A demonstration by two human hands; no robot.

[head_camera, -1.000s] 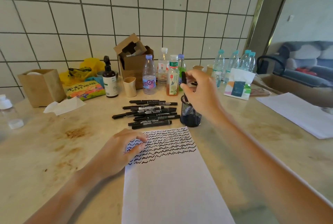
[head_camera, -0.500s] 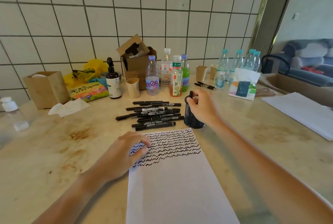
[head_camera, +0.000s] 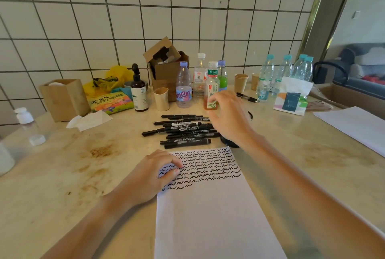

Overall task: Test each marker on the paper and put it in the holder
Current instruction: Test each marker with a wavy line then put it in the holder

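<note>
A white sheet of paper lies in front of me, its top third covered with rows of black squiggles. My left hand rests on the sheet's upper left edge, fingertips on the paper. Several black markers lie in a pile just beyond the sheet. My right hand hovers over the right end of that pile with relaxed, slightly bent fingers and holds nothing. The black mesh holder stands right of the pile, mostly hidden behind my right hand and wrist.
Bottles, paper cups, a cardboard box and a dark pump bottle stand along the tiled wall. Two pens and a tissue pack lie right of the bottles. Another white sheet lies at the right.
My right hand lowered a marker into the holder, let it go, and moved left over the marker pile. My left hand stayed on the paper.
</note>
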